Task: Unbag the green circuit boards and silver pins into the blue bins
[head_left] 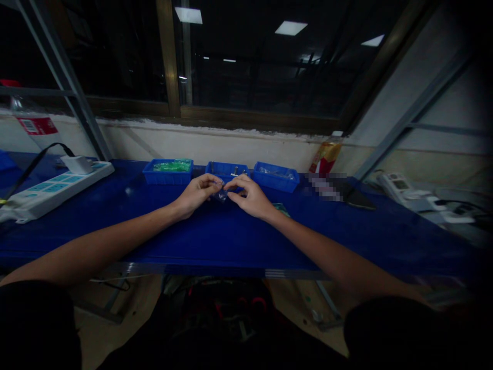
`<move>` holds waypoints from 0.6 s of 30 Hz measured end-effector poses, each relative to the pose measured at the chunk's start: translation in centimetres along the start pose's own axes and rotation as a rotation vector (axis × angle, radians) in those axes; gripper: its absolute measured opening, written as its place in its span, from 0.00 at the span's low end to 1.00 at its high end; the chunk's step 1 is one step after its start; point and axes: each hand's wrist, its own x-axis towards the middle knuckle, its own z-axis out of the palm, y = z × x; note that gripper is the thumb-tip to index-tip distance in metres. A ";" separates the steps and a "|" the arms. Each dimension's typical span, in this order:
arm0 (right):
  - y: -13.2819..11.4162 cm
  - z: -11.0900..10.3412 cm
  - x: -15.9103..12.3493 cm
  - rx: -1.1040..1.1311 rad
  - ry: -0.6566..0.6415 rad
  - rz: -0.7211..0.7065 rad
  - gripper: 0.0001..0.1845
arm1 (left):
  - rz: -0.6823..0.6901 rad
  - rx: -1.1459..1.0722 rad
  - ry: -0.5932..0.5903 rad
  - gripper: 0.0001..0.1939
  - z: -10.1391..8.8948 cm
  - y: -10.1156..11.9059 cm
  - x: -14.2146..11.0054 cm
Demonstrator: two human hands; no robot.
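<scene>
Both my hands meet over the middle of the blue table (215,236), just in front of the trays. My left hand (197,194) and my right hand (249,195) each pinch one side of a small clear plastic bag (222,194) held between them. The bag's contents are too small to make out. Behind the hands stand three blue trays: the left tray (168,172) holds green pieces, the middle tray (226,170) holds small metal parts, the right tray (276,176) holds clear bags. A small green piece (282,207) lies beside my right wrist.
A white power strip (50,187) with a plugged-in adapter lies at the far left. At the back right stand a red and yellow packet (324,156), a dark flat object (358,198) and white devices (408,192). A window runs behind the table.
</scene>
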 end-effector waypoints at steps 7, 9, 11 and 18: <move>0.6 0.4 0.4 0.444 -0.084 0.382 0.17 | 0.301 0.376 -0.049 0.07 -0.4 0.3 -0.1; 0.8 0.6 0.4 0.448 -0.057 0.410 0.15 | 0.346 0.495 -0.052 0.07 -0.5 0.3 -0.2; 1.0 0.7 0.4 0.425 -0.006 0.398 0.11 | 0.365 0.559 -0.044 0.07 -0.4 0.2 -0.2; 1.0 0.5 0.4 0.132 0.152 0.110 0.07 | 0.160 0.457 0.030 0.11 -0.1 -0.3 0.0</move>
